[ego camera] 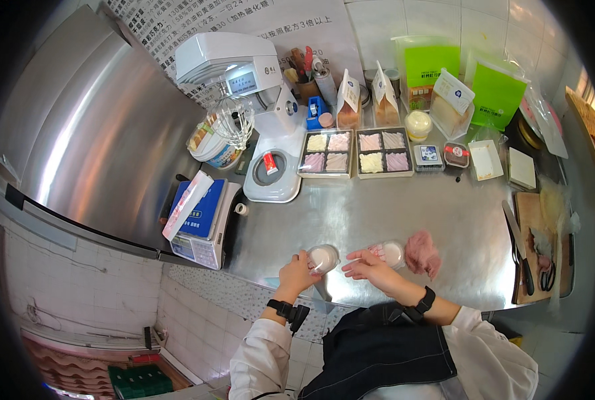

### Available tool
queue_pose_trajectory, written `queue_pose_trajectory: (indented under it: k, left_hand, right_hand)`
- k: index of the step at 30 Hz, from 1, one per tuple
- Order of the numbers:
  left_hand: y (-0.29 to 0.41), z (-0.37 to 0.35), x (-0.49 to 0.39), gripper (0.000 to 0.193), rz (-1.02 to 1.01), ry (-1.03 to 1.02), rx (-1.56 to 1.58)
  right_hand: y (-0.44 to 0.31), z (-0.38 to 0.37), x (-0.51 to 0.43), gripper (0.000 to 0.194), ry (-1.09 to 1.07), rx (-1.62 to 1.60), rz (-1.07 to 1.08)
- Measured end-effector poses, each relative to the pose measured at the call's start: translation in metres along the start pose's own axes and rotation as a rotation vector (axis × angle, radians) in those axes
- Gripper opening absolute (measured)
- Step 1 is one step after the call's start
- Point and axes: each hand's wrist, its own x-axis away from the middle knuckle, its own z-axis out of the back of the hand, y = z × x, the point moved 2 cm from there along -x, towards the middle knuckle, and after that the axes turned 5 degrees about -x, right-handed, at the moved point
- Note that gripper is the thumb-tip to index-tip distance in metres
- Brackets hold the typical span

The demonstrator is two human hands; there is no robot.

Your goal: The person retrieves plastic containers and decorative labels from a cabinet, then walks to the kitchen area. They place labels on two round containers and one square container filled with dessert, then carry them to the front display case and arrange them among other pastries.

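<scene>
My left hand [296, 272] grips a small clear plastic cup [323, 258] with a pale top, near the front edge of the steel table [297, 215]. Fingers apart and with nothing between them, my right hand [371, 270] reaches over the table to the right of that cup. Just beyond its knuckles lies a second clear plastic cup [392, 254] with a pale top and pink-red print on its side. I cannot tell whether the hand touches it. A crumpled pink cloth [422, 254] lies to the right of the second cup.
A digital scale [197, 220] stands at the left, below a stand mixer [265, 90]. Two boxes of pastel pastries [326, 154] and bagged bread [350, 102] line the back. At the right, a knife [520, 250] and scissors [546, 277] rest on a wooden cutting board [526, 205].
</scene>
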Motion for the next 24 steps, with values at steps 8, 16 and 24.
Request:
queue_pose_trajectory:
  k: [8,16,24]
  left_hand:
    - [0.044,0.053,0.043,0.031,-0.102,0.402,0.756]
    - [0.064,0.072,0.081,0.014,-0.012,0.568,1.391]
    - [0.07,0.064,0.1,0.012,-0.04,0.337,1.293]
  right_hand:
    - [-0.022,-0.031,0.011,0.059,-0.294,0.338,0.053]
    - [-0.043,-0.076,0.016,0.052,-0.328,0.037,0.022]
    - [-0.07,-0.074,0.034,0.039,0.138,0.689,0.822]
